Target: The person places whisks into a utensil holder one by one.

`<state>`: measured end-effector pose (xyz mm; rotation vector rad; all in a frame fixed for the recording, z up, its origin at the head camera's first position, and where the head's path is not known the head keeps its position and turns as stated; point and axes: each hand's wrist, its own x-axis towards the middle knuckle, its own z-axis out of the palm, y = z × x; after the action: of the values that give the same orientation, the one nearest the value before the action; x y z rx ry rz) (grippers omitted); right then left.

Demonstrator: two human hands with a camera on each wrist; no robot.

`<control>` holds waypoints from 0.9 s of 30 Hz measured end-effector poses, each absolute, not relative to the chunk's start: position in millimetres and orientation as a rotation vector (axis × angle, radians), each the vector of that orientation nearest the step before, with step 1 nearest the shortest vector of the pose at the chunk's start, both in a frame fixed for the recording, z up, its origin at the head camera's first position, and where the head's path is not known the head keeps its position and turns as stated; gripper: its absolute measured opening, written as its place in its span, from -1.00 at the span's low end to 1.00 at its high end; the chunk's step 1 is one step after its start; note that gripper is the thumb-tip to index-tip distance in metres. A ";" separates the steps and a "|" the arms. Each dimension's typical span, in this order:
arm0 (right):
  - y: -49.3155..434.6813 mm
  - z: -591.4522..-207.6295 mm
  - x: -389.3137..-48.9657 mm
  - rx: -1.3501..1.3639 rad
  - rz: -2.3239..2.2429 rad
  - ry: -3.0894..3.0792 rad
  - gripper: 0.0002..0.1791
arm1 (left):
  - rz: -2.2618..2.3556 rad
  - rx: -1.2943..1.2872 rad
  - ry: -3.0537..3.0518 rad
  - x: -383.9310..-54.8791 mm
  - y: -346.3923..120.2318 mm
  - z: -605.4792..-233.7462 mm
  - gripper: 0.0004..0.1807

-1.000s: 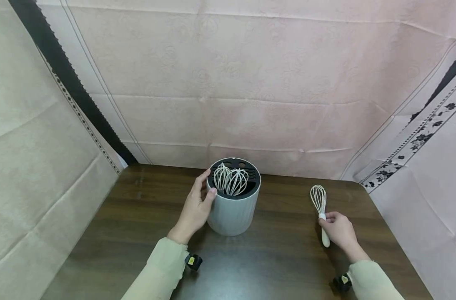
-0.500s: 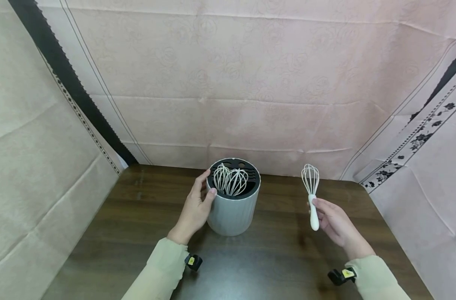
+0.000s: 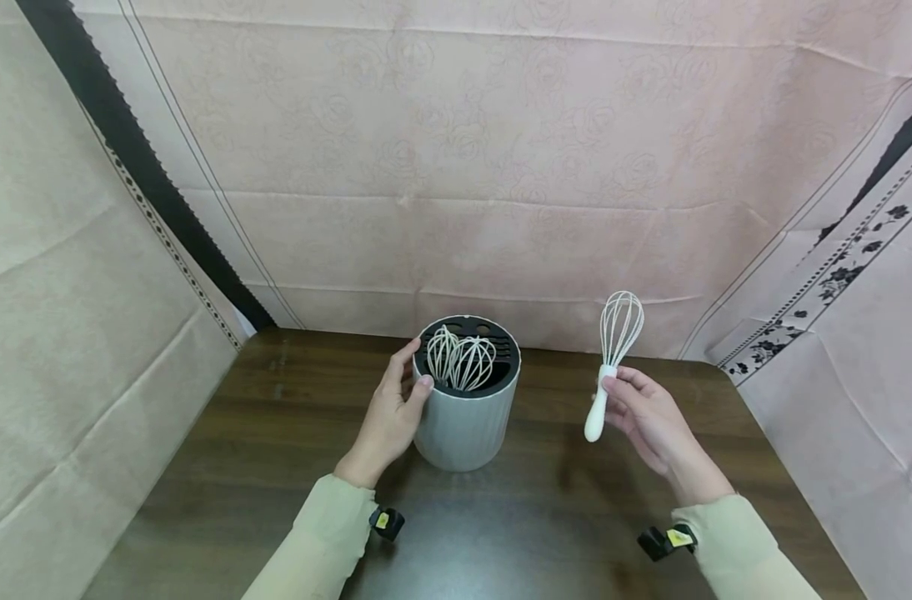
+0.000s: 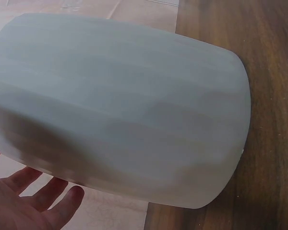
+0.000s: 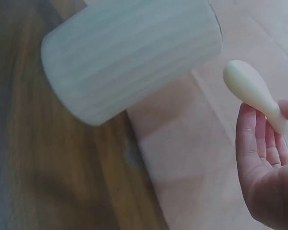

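On the wooden table stands a grey, ribbed utensil holder point(image 3: 462, 433) with a black slotted top. Two white whisks point(image 3: 456, 360) stick out of its top, wire loops up; their handles are hidden inside. My left hand point(image 3: 388, 408) holds the holder at its upper left side, thumb and fingers at the rim; the left wrist view shows the fingers point(image 4: 53, 194) by its wall. To the right, my right hand point(image 3: 651, 421) pinches another white whisk point(image 3: 600, 408) by the top of its handle. This whisk is raised above the table, wires up, with its handle end tilted toward the holder.
Behind the brown wooden table point(image 3: 276, 467) hangs a pale pink cloth point(image 3: 456, 167). Light cloths with dark borders rise at both sides. Each wrist carries a small black camera, such as the right camera point(image 3: 662, 542).
My right hand has lifted the whisk off the table and brought it up and left, its handle end swinging leftward. My left hand and the holder have not moved.
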<state>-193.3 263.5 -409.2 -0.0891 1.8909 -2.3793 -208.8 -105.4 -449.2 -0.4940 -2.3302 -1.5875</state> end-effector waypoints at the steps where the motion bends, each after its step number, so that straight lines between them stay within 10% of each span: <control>1: 260.5 -406.8 -193.5 -0.109 -2.386 1.892 -0.87 | -1.587 -0.496 -2.330 -208.8 -105.4 -449.2 -0.39; 27: 179.0 -364.8 -198.7 -0.245 -2.704 1.833 -0.74 | -1.590 -0.504 -2.323 -209.7 -105.1 -450.3 -0.40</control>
<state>-198.7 179.0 -364.8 -0.2447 1.8333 -2.7044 -209.7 -105.1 -450.3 -0.5037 -2.3228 -1.5899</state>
